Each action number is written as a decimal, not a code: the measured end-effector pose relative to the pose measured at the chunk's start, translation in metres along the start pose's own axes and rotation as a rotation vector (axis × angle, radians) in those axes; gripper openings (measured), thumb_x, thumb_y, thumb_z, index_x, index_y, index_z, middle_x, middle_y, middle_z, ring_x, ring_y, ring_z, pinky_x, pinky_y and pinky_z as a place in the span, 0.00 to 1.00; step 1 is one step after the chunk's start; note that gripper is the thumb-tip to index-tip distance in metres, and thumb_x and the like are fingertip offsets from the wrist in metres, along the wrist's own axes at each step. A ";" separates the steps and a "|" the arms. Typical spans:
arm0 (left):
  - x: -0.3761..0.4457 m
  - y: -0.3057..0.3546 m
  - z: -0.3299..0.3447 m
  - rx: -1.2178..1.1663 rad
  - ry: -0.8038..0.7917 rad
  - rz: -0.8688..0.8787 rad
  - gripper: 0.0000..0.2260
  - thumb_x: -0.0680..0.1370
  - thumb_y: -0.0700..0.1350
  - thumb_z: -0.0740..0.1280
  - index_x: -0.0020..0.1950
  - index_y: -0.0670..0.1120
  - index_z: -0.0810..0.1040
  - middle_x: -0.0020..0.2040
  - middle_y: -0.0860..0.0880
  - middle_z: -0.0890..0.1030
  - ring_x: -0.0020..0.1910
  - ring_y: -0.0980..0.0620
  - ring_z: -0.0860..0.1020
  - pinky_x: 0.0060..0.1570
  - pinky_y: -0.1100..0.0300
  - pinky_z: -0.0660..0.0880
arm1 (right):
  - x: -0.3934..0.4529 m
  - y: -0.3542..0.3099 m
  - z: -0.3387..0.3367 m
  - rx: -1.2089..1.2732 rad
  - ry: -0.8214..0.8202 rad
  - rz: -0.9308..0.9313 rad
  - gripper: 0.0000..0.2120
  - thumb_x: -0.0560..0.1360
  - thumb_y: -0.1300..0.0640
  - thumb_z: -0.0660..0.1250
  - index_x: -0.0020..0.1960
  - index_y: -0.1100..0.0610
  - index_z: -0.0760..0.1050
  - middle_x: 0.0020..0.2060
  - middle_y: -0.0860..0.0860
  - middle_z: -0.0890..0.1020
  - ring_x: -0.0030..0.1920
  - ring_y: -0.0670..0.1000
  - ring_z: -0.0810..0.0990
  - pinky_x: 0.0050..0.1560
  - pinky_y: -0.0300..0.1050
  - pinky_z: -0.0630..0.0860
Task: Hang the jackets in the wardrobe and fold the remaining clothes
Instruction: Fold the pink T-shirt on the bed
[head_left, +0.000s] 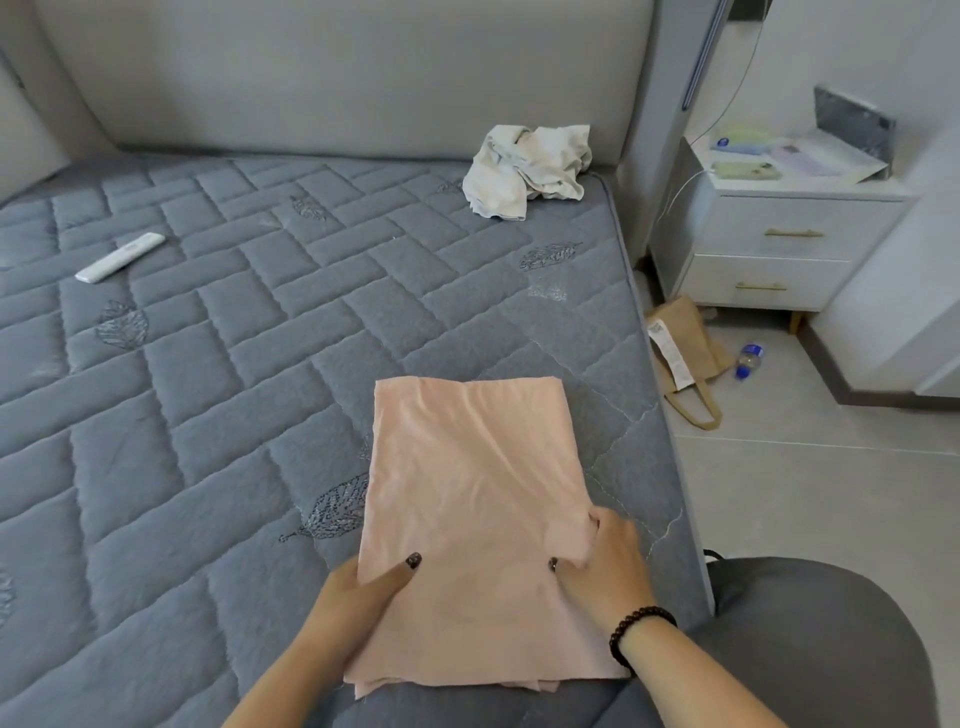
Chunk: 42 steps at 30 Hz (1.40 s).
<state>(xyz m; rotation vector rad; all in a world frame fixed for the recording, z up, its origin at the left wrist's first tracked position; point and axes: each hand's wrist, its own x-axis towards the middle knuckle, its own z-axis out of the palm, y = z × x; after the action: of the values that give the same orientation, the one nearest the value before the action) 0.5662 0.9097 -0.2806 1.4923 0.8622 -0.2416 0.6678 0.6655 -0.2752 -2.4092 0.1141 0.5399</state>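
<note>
A pale pink garment (467, 467) lies folded into a long rectangle on the grey quilted mattress (218, 364), near its right edge. My left hand (358, 592) pinches the garment's left edge close to me, thumb on top and fingers underneath. My right hand (605, 566), with a bead bracelet at the wrist, grips the right edge, where the cloth bunches over its fingers. A crumpled white garment (527, 169) lies at the head of the bed beside the headboard.
A white remote control (120, 257) lies on the mattress at the left. Right of the bed stand a white nightstand (774, 244) with items on top, a brown paper bag (685, 353) and a small bottle (749, 359) on the tiled floor.
</note>
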 end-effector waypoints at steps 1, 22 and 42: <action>-0.003 -0.003 0.001 -0.019 0.001 -0.003 0.23 0.62 0.55 0.79 0.53 0.47 0.82 0.46 0.48 0.86 0.45 0.47 0.85 0.50 0.48 0.80 | -0.001 0.003 -0.003 0.087 -0.042 0.050 0.29 0.71 0.54 0.72 0.66 0.56 0.62 0.59 0.52 0.71 0.57 0.52 0.73 0.55 0.43 0.71; -0.087 -0.010 0.015 0.095 -0.130 0.136 0.11 0.77 0.43 0.70 0.55 0.38 0.74 0.31 0.38 0.81 0.24 0.48 0.75 0.23 0.62 0.70 | -0.061 0.047 -0.095 0.474 -0.253 0.206 0.13 0.74 0.63 0.70 0.56 0.61 0.72 0.30 0.57 0.81 0.21 0.50 0.73 0.20 0.38 0.67; 0.040 0.121 0.017 -0.618 -0.032 -0.042 0.08 0.78 0.38 0.61 0.50 0.38 0.79 0.34 0.45 0.84 0.28 0.57 0.81 0.24 0.69 0.75 | 0.090 -0.060 -0.103 1.044 -0.357 0.244 0.14 0.77 0.52 0.62 0.53 0.62 0.77 0.47 0.58 0.85 0.35 0.52 0.85 0.25 0.37 0.77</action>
<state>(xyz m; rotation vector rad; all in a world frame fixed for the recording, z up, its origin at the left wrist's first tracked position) 0.6761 0.9231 -0.2161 0.8924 0.8449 -0.0209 0.7986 0.6529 -0.2044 -1.2721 0.4197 0.7668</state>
